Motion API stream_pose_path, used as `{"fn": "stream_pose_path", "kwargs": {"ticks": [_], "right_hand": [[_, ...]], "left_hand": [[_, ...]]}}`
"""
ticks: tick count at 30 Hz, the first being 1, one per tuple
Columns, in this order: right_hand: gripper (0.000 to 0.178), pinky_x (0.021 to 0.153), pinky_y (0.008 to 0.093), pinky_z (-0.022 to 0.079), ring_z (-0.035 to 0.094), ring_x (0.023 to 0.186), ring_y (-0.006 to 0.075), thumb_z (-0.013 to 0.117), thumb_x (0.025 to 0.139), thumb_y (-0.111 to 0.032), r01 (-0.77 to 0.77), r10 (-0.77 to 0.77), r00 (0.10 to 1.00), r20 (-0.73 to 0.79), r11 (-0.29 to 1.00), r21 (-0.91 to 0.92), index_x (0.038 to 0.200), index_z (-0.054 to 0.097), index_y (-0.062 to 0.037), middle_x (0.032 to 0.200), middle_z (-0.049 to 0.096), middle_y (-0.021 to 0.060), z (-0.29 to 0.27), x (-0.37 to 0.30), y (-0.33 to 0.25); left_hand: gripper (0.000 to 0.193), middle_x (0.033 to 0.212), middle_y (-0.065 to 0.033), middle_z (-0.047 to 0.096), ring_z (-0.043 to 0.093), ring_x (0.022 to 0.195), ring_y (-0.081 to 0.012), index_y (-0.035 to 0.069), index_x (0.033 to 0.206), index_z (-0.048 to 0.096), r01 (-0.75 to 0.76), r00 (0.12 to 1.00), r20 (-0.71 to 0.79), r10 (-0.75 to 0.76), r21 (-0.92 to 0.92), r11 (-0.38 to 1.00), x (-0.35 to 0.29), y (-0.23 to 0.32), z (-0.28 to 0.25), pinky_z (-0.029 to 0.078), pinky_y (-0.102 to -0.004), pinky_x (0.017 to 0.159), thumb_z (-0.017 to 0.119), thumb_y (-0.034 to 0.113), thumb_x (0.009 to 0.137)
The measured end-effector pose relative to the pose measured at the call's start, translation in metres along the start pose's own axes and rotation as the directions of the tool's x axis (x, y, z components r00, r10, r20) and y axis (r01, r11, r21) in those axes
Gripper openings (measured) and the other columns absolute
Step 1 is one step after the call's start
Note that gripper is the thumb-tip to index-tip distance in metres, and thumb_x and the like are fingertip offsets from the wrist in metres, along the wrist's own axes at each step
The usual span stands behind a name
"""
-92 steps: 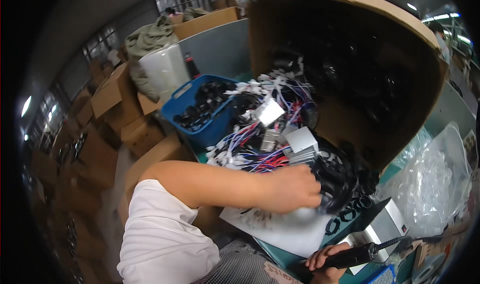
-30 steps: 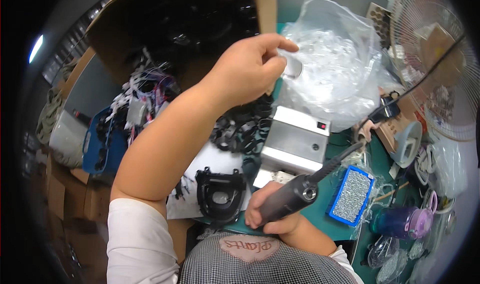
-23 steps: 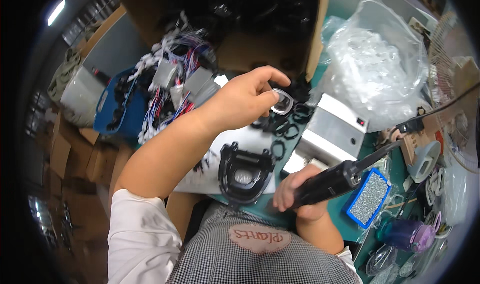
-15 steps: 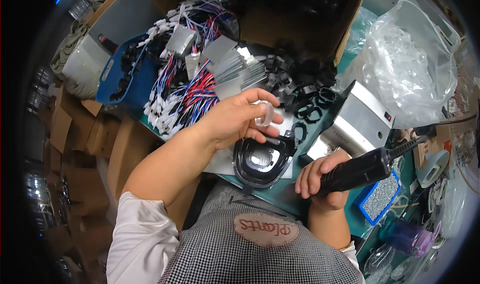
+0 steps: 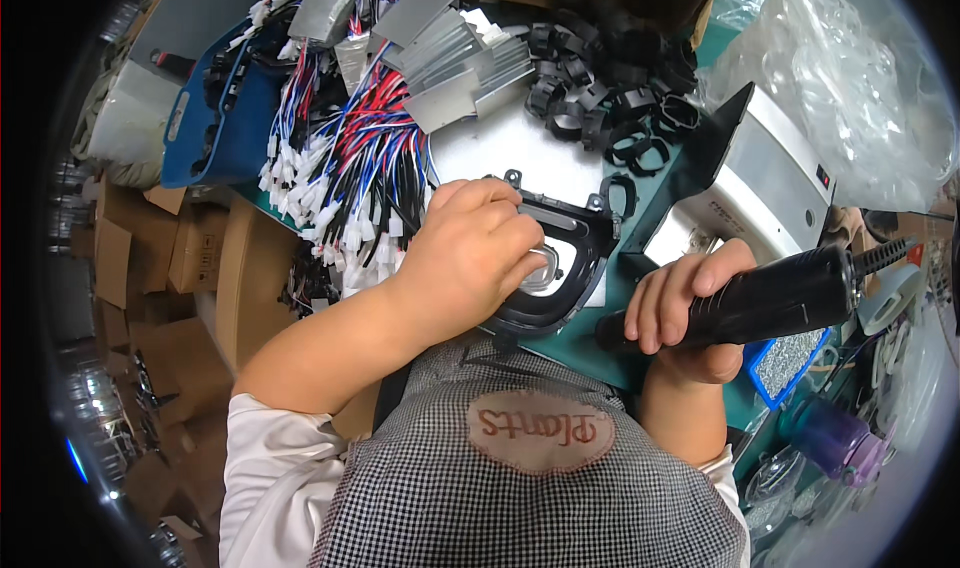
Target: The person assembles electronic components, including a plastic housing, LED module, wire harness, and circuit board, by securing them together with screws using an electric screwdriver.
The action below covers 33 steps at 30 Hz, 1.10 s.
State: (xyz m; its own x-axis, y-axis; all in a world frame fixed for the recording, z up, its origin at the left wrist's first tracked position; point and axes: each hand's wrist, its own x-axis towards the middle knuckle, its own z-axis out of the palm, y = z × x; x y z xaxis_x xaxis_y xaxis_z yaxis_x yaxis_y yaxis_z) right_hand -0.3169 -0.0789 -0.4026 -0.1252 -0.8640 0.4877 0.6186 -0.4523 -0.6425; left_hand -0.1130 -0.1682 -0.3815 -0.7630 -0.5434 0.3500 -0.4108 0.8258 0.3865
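A black plastic housing [image 5: 575, 303] with a rounded outline and a shiny centre lies in front of me on the bench. My left hand [image 5: 473, 248] is over its left side, fingers curled down onto it; whatever is between the fingertips is hidden. In my right hand [image 5: 690, 308] is a black electric screwdriver [image 5: 770, 298], wrapped by the fingers, its coiled cord leaving the back end. The screwdriver's tip end points left, beside the housing and apart from it.
Behind lie bundled wires [image 5: 365, 148], metal plates [image 5: 465, 68] and black plastic rings [image 5: 575, 78]. A silver machine [image 5: 750, 188] stands right, near a clear bag [image 5: 830, 88] and a blue tray of screws [image 5: 790, 363]. A blue basket [image 5: 205, 118] is left; a purple bottle [image 5: 840, 443] stands lower right.
My left hand has come down onto the housing; the clear plastic piece it held is now hidden. My right hand still holds the screwdriver. The view has shifted closer to the bench.
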Motion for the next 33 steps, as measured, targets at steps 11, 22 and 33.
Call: {"fn": "stream_pose_path", "kwargs": {"ticks": [11,22,33], "right_hand": [[0.051,0.05,0.0279,0.051,0.056,0.049,0.0138,0.074,0.079,-0.041,-0.007,0.007,1.0,-0.02,1.0,-0.021,0.102,0.045,-0.0058,0.065,0.055,0.0018,-0.001,-0.001,0.001],[0.044,0.05,0.0287,0.051,0.056,0.049,0.0149,0.071,0.083,-0.036,-0.011,0.011,1.0,0.013,1.0,0.004,0.102,0.046,-0.0053,0.065,0.055,0.0026,0.0,0.001,0.002],[0.057,0.055,0.029,0.052,0.059,0.059,0.0169,0.083,0.07,-0.027,-0.025,0.034,0.998,-0.062,0.991,0.129,0.102,0.046,0.0011,0.067,0.057,0.008,0.0,-0.005,0.004]], "left_hand": [[0.022,0.088,-0.0004,0.059,0.054,0.098,-0.0253,0.012,0.079,0.064,0.0,1.0,-0.001,0.0,0.13,0.992,-0.009,-0.003,0.012,0.038,-0.0409,0.085,0.077,0.019,0.063],[0.034,0.101,0.002,0.063,0.053,0.107,-0.025,0.014,0.098,0.068,-0.081,0.994,0.082,0.069,0.156,0.984,-0.003,0.009,-0.011,0.037,-0.0421,0.087,0.077,0.024,0.066],[0.031,0.115,-0.0081,0.057,0.05,0.112,-0.0276,0.016,0.098,0.068,-0.323,0.946,0.134,0.295,0.32,0.891,0.096,-0.04,0.024,0.042,-0.0411,0.089,0.073,0.017,0.068]]}}
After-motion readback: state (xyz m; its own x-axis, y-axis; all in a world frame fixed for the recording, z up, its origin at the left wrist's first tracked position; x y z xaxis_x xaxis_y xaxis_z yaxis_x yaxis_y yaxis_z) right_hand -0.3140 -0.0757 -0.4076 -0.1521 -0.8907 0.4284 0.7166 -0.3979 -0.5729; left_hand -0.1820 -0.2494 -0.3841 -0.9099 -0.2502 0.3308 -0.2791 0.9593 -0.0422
